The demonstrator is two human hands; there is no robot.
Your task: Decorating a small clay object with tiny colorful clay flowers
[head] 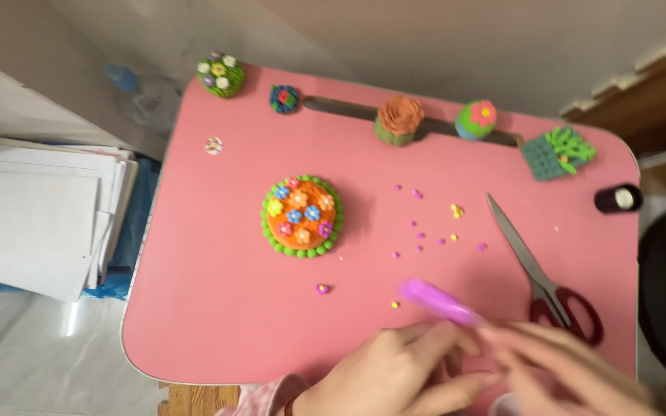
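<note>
On the pink table (217, 308), the orange clay cake (301, 216) sits at ten o'clock from the left hand (383, 374), whose curled fingers grip the blurred purple tool (441, 302). The right hand (572, 370), blurred, grip unclear; red-handled scissors (541, 273) at twelve o'clock.

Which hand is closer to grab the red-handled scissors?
The right hand, probably. It lies beside the red-handled metal scissors near the pink table's front edge, while the left hand sits farther away by the blurred purple tool.

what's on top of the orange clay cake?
Small clay flowers in blue, orange, yellow, pink and purple sit on the orange clay cake; green balls ring its edge. The underside and table beneath are hidden.
</note>
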